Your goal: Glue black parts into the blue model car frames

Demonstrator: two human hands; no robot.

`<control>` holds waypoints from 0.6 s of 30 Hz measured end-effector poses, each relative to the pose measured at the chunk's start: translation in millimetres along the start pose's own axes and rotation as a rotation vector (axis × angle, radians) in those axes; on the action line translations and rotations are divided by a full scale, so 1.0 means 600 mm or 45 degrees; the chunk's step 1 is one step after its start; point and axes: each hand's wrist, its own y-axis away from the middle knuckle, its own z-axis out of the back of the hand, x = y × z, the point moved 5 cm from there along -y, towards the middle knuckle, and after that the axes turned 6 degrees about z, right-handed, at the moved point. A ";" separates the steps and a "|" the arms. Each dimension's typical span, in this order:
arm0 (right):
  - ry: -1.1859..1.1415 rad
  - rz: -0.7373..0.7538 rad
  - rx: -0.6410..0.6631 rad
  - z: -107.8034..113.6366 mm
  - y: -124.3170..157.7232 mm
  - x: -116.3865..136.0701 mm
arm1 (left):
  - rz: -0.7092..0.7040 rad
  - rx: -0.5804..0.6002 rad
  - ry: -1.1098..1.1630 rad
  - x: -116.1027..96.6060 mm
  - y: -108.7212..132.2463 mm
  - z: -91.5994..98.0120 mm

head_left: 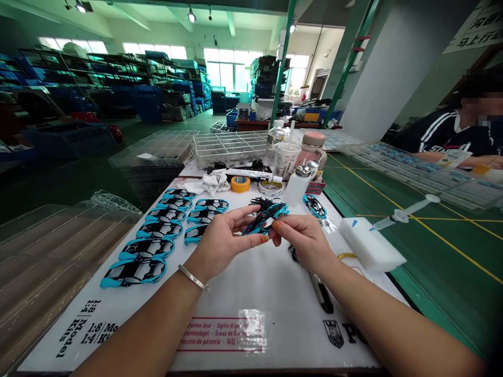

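One blue-and-black part [269, 217] is grasped in the grip of the left hand [220, 238] and right hand [304, 235]; similar pieces [159, 229] are lined up on the tabletop [243, 288], left.

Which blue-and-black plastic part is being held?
The blue-and-black plastic part between the left hand and right hand; nearby ones lie on the white tabletop.

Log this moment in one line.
left hand: holds blue part; right hand: holds same part; at left: similar parts in rows; at right: syringe, white block
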 end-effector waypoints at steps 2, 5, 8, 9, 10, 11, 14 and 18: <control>0.000 0.013 -0.006 0.002 0.000 0.003 | -0.015 0.001 -0.021 -0.001 0.002 -0.001; 0.031 0.042 -0.025 0.004 0.002 0.010 | -0.051 0.017 -0.021 -0.005 0.005 -0.003; 0.075 0.082 -0.042 0.004 0.005 0.015 | -0.070 0.057 0.004 -0.009 0.006 -0.007; 0.078 0.095 -0.040 0.004 0.005 0.016 | -0.070 0.068 0.011 -0.009 0.005 -0.008; 0.071 0.102 -0.034 0.004 0.005 0.015 | -0.066 0.071 0.015 -0.009 0.004 -0.008; 0.056 0.106 -0.022 0.003 0.004 0.014 | -0.057 0.069 0.017 -0.009 0.003 -0.007; 0.011 0.109 0.027 0.001 0.001 0.009 | -0.004 0.053 0.040 -0.005 0.002 -0.005; 0.062 0.119 0.077 0.000 0.000 0.007 | 0.047 0.054 0.084 -0.004 0.002 -0.002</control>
